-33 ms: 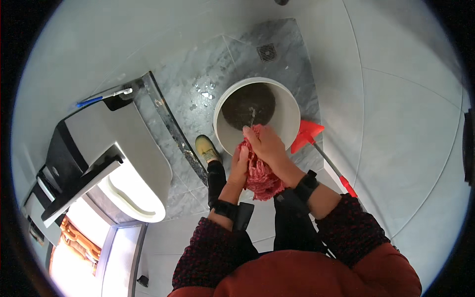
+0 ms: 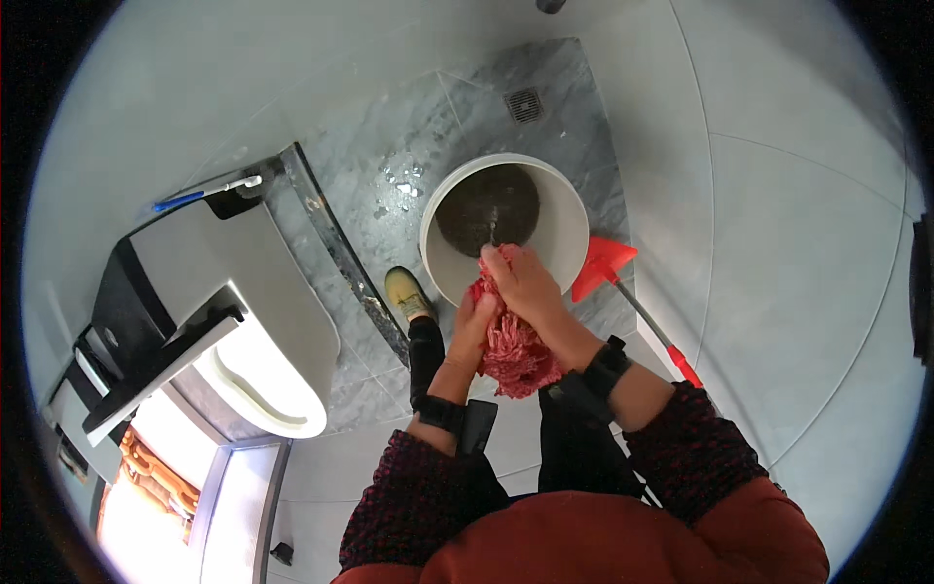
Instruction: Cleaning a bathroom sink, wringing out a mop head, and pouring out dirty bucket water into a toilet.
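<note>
Okay, both hands on it at once: L hand [image 2: 474, 326] and R hand [image 2: 526, 290], each closed round the same bunched red-pink cloth [image 2: 519, 360]. R hand's got the upper end, fingers curled over it approx. at the near rim of the white bucket [image 2: 567, 229]; L hand's clamped on the cloth's L side, thumb up, just below & beside the R. Some fingertips are tucked out of sight, so can't tell exactly how tight. Bulk of the cloth hangs below the grip, crumpled, between the two wrists. And there's a thin streak of water [image 2: 493, 226] just past the R hand, over the dark, murky water [image 2: 486, 200] in the bucket!

Each wrist's got a black strap, L strap [image 2: 441, 413] & R strap [image 2: 605, 365]. Bucket's upright on grey marbled tile [image 2: 384, 248], floor drain [image 2: 524, 105] well beyond it. Red plastic tool head [image 2: 603, 267] sits just beside the bucket on the R, w/ a grey-and-red handle [image 2: 642, 313] angling back. On the L, one yellowish shoe [image 2: 407, 292] near the bucket, a wet patch [image 2: 401, 177] further up, then a dark raised strip [image 2: 336, 243]. Far L: white fixture [image 2: 282, 321] w/ black trim, plus a blue-and-white brush [image 2: 206, 194] near its top end.
</note>
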Demonstrator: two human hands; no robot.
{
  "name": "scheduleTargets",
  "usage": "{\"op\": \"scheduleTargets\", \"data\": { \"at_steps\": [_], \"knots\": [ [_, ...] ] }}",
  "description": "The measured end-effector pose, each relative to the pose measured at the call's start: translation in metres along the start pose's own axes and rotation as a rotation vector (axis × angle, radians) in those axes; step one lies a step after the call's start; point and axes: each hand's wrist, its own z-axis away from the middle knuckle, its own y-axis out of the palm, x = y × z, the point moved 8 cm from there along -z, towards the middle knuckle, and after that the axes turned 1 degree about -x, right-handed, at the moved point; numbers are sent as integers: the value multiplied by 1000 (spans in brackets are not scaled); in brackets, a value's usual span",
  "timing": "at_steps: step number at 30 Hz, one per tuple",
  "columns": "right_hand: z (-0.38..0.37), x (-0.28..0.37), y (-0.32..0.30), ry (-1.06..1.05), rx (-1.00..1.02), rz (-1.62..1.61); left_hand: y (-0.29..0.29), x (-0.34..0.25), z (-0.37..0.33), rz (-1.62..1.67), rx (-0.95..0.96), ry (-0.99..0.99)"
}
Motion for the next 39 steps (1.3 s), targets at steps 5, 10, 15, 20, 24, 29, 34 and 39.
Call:
{"op": "scheduleTargets", "data": {
  "at_steps": [5, 10, 15, 20, 24, 29, 34, 39],
  "knots": [
    [10, -5, -9, -173, 6, -122, 32, -26, 35, 186, 415, -370],
    [25, -15, -35, 327, 393, -1055, 24, -48, 86, 621, 433, -492],
    [35, -20, 12, 285, 625, -1390, 18, 6, 114, 859, 465, -658],
    [71, 42, -4, 293, 883, -1546, 14, -1, 124, 774, 449, -601],
    [100, 63, -35, -419, 682, -1042, 8, -11, 121, 711, 436, -549],
    [141, 89, -79, -696, 98, -236, 5, -19, 112, 617, 433, -484],
    [124, 84, -83, -540, -20, -117, 10, -50, 85, -34, 499, -27],
    [88, 73, -85, -492, -276, -190, 34, -65, 58, 536, 400, -148]
  ]
}}
